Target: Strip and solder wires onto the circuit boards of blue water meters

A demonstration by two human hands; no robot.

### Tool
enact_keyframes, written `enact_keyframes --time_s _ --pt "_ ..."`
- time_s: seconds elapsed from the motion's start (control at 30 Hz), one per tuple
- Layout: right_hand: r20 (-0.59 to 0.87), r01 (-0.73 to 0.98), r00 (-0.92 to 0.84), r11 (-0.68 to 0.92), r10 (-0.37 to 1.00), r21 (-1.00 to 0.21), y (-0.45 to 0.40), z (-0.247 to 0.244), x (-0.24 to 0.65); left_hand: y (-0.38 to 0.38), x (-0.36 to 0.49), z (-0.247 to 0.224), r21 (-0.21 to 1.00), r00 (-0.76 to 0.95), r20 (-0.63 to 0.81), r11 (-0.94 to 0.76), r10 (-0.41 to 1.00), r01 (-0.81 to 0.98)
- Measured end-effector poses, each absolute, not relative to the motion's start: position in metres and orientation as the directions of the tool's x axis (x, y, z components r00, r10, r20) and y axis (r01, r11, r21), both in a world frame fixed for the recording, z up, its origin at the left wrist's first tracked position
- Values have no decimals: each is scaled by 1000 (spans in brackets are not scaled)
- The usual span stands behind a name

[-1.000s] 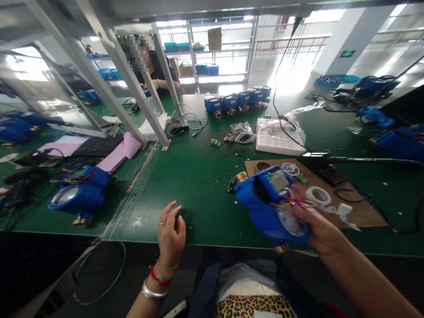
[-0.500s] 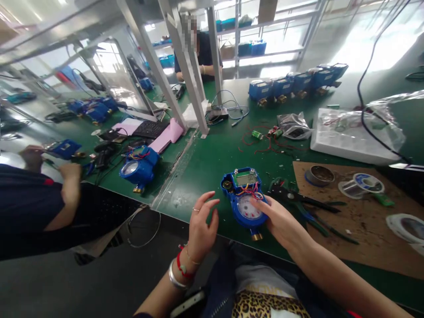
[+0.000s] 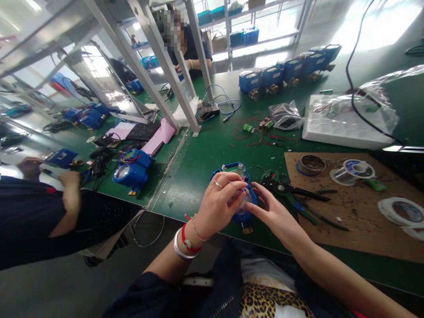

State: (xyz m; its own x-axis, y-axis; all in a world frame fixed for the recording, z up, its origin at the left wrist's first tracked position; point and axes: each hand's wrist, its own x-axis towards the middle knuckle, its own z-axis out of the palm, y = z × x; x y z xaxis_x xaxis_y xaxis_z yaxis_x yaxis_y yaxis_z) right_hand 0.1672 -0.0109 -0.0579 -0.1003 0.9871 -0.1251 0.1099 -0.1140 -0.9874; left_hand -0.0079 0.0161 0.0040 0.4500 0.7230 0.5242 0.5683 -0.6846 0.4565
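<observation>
A blue water meter [image 3: 244,217] with a round clear dial and a brass fitting rests near the front edge of the green bench. My left hand [image 3: 217,203] reaches over its upper part, fingers bent and pressed together at the thin coloured wires [image 3: 245,191]. Those fingers hide most of the display; the exact pinch is partly covered. My right hand [image 3: 278,214] grips the meter's right side, thumb at the dial and fingers along the casing.
Green-handled pliers [image 3: 285,189] lie right of the meter, beside cardboard [image 3: 357,221] bearing solder spools [image 3: 359,170]. Another blue meter [image 3: 132,172] stands left. White foam tray [image 3: 344,128] and a row of meters [image 3: 273,77] sit behind. A co-worker's hand [image 3: 70,183] is far left.
My left hand has moved right from beside the meter onto its wires, and its spread fingers have closed. My right hand stays at the meter's right side. The view has shifted slightly.
</observation>
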Motion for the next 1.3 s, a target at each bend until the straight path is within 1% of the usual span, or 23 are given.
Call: enact_keyframes --time_s 0.1,0.17,0.27,0.37,0.47,0.67,1.03,1.17,1.3 --pt "-21 217 -79 -4 997 -976 -12 -56 173 17 -7 7 458 468 483 -670 740 585" --pt "75 238 -71 90 995 -967 -12 -52 173 16 -7 9 471 473 465 -662 748 583" --pt "176 254 -46 182 983 -950 -11 -44 169 15 -6 10 493 459 448 -641 767 588" --pt "257 286 -34 256 966 -924 -8 -38 166 13 -5 9 503 450 427 -620 784 602" --pt "304 336 -48 302 951 -892 -4 -34 164 13 -5 7 505 455 422 -620 784 600" --pt "319 386 -64 318 946 -866 -3 -40 160 12 -8 0 516 411 409 -578 815 632" --pt "254 276 -55 259 966 -926 -6 -45 159 10 -14 -4 552 421 436 -606 795 573" --pt "242 272 -54 247 969 -930 -8 -44 159 13 -12 1 558 422 455 -621 784 551" --pt "252 280 -52 256 966 -925 -9 -46 158 19 -11 6 543 472 458 -657 754 523"
